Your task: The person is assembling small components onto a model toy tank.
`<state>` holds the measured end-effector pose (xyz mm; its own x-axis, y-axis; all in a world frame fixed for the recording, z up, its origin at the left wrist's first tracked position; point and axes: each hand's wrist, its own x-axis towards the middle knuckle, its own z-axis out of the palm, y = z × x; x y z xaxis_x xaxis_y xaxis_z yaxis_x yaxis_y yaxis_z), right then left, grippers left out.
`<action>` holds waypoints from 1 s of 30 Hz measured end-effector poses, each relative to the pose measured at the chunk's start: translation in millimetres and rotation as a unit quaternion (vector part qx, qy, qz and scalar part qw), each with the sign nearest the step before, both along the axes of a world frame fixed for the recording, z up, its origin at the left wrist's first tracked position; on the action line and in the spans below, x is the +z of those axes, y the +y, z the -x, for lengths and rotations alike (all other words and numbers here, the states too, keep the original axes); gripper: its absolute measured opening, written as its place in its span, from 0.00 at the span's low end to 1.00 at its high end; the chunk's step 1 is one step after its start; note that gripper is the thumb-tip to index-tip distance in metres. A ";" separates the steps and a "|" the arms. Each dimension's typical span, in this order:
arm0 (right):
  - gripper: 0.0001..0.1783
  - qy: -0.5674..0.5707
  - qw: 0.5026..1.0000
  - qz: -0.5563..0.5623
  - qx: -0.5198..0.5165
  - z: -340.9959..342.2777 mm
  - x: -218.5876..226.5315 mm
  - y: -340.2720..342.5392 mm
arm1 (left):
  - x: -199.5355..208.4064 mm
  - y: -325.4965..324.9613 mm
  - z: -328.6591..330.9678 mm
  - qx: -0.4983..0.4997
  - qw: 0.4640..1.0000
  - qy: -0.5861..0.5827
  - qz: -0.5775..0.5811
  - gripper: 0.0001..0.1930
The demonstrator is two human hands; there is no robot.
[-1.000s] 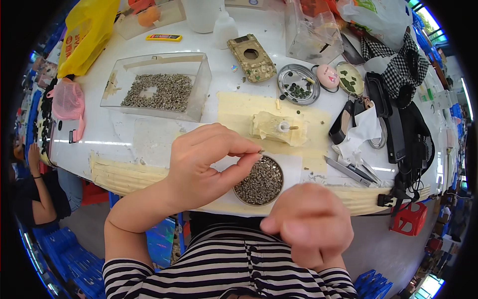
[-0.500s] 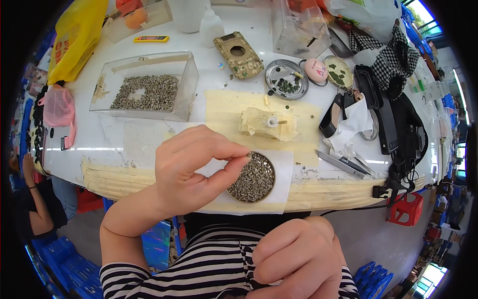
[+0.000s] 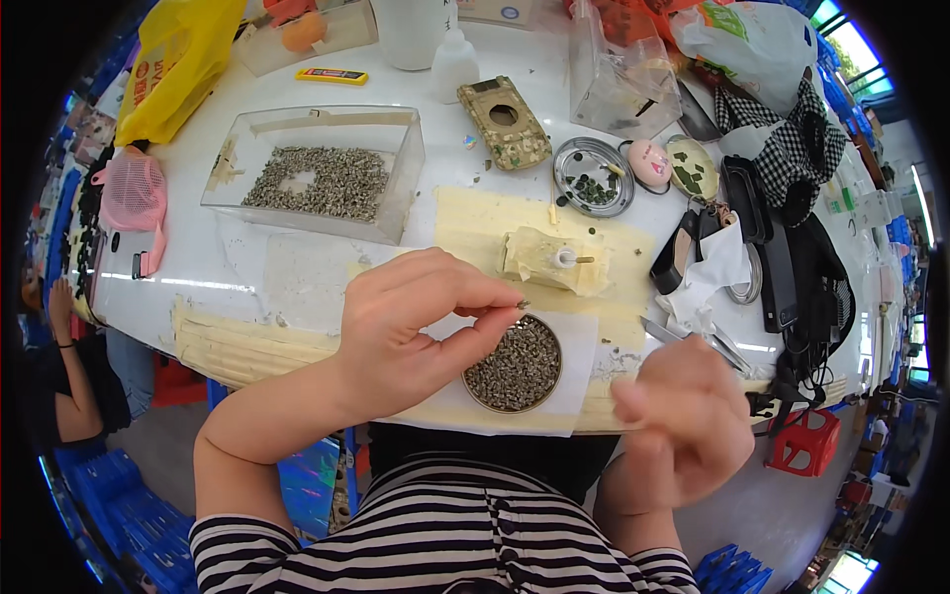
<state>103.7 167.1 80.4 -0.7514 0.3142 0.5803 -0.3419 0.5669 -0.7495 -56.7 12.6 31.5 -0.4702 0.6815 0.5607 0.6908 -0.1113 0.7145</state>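
Note:
My left hand [image 3: 426,327] pinches a tiny metallic piece [image 3: 523,305] between thumb and forefinger. Just below those fingertips is a round dish [image 3: 560,371] filled with small metallic pieces [image 3: 510,371], resting on white paper. My right hand [image 3: 688,421] is raised over the front edge of the table, smeared by motion, so its fingers do not show clearly. Beyond it, partly covered, lie metal tweezers [image 3: 730,353]. Behind the dish stands a tape-wrapped block [image 3: 539,259] with a white collar and a thin rod. A camouflaged model tank hull [image 3: 506,129] lies farther back.
A clear bin [image 3: 411,178] of similar pieces stands at left. Right of the hull are a metal dish [image 3: 625,198] with dark green parts and a pink round object [image 3: 649,162]. A black case, cables [image 3: 802,361] and a white tissue [image 3: 717,265] crowd the right side.
My right hand has risen from my lap toward the table's front edge on the right. The left hand keeps its pinch near the dish. The whole view has shifted slightly.

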 end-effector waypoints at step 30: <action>0.03 -0.004 0.989 0.116 -0.093 33.1 -45.6 -0.6 | -2.9 -2.9 -2.7 0.015 0.997 -0.077 0.005 0.09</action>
